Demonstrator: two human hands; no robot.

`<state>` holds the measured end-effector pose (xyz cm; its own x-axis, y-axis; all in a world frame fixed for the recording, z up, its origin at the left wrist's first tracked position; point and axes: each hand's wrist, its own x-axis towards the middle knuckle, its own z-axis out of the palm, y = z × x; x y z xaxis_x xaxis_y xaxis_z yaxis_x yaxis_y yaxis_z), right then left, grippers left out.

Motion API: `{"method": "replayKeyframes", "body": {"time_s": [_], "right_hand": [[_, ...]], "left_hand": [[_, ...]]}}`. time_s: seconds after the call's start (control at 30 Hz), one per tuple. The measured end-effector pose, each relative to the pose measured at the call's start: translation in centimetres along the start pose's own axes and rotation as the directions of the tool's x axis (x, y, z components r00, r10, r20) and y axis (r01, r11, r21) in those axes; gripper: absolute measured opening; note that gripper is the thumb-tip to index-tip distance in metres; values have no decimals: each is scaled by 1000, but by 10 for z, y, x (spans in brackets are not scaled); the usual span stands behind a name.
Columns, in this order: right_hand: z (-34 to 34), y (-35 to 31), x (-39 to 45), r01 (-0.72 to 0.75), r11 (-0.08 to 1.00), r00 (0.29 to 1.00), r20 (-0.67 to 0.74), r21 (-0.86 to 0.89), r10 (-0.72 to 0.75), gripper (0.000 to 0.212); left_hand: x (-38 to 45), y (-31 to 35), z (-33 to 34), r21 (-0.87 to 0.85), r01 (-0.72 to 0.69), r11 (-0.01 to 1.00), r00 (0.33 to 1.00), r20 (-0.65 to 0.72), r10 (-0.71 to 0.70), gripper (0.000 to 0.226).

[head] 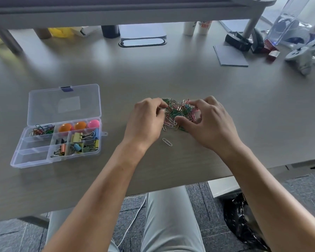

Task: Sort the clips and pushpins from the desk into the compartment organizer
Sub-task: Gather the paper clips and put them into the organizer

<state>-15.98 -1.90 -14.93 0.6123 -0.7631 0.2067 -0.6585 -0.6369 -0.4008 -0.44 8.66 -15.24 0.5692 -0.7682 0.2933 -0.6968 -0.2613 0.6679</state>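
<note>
Grey carpet (198, 195) beneath cluttered grey desk (153, 73)

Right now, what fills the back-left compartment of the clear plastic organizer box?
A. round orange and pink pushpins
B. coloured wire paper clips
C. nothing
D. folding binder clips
B: coloured wire paper clips lie in the back-left compartment of the clear plastic organizer box, beside the round pushpins.

Counter (153, 79): grey-beige, faint wood grain. Paper clip pile (178, 111): mixed green, pink, silver and white. Single stray clip (167, 142): silver. Organizer (33, 161): clear plastic, purple latch. Its contents: orange and pink round pushpins (79, 125); yellow, blue, green and copper binder clips (82, 142); multicoloured paper clips (42, 129). Floor (198, 200): dark grey speckled carpet.
</note>
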Motion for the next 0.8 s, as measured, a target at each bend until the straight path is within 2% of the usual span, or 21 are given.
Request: {"method": "replayKeyframes", "body": {"time_s": [0.1, 0.23, 0.33, 0.4, 0.5, 0.63, 0.7, 0.8], "right_hand": [[1, -6, -3, 26, 998, 999, 47, -57, -23, 80], [8, -11, -4, 63, 998, 996, 67, -6, -62, 69], [14, -13, -5, 65, 997, 998, -10, 48, -65, 64], [18, -13, -3, 17, 995, 1000, -24, 97, -15, 72], [21, -20, 4, -67, 994, 993, 104, 83, 58, 99], [31, -41, 15, -10, 999, 980, 200, 49, 0, 115], [39, -53, 20, 54, 997, 978, 200, 57, -64, 108], [48, -67, 23, 153, 984, 977, 136, 96, -165, 68]], "left_hand": [[-2, -1, 0, 10, -3, 1000, 1000, 11, 3, 20], [-7, -1, -5, 9, -20, 1000, 1000, -11, 20, 18], [-10, -2, -9, 19, -45, 999, 996, -80, 46, 16], [-13, -3, -13, 41, -47, 998, 989, -137, 52, 17], [-20, -6, -24, 56, -20, 998, 976, -217, 32, 18], [-34, -10, -44, 70, 0, 998, 946, -323, 23, 18], [-40, -13, -53, 71, 16, 997, 936, -351, 10, 18], [-46, -21, -65, 87, 57, 995, 917, -398, -18, 20]]}}
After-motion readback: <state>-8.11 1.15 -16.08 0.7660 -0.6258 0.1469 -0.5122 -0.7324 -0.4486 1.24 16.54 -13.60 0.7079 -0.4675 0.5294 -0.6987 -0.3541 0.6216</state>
